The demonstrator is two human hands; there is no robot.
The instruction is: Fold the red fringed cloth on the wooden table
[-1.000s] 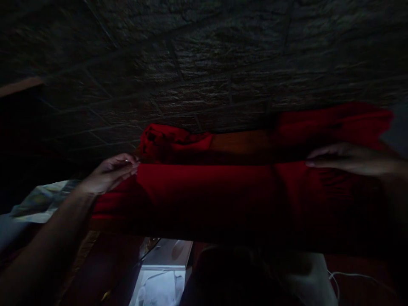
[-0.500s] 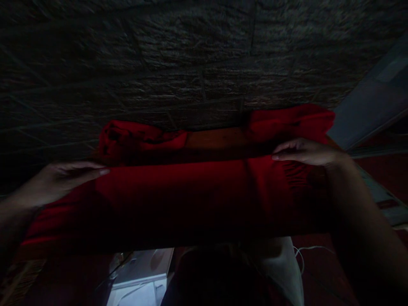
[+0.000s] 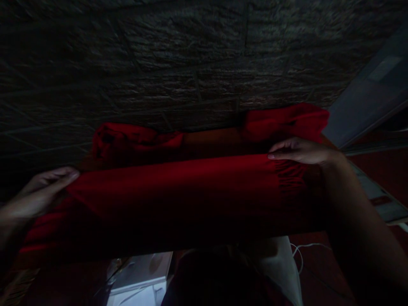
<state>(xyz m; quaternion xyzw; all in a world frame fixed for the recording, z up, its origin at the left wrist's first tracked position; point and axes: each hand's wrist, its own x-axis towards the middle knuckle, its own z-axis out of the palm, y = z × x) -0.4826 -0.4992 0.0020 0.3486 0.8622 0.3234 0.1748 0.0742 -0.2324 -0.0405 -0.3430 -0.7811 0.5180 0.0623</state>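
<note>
A red fringed scarf lies stretched across the wooden table in front of me, its tassels showing at the right end. My left hand pinches the scarf's far edge near the left end. At the right, my right hand grips the same edge between thumb and fingers, just beside the fringe. The far edge runs nearly straight between my hands. Deep shadow hides the scarf's near side.
Behind the scarf, a crumpled red cloth lies at the left and another red cloth bundle at the right, against a stone-block wall. A white box stands below the table's front edge; a white cable lies on the floor.
My left hand has moved outward to the left, holding the edge. The scarf's upper layer now looks smoother and tauter. My right hand has stayed nearly in place.
</note>
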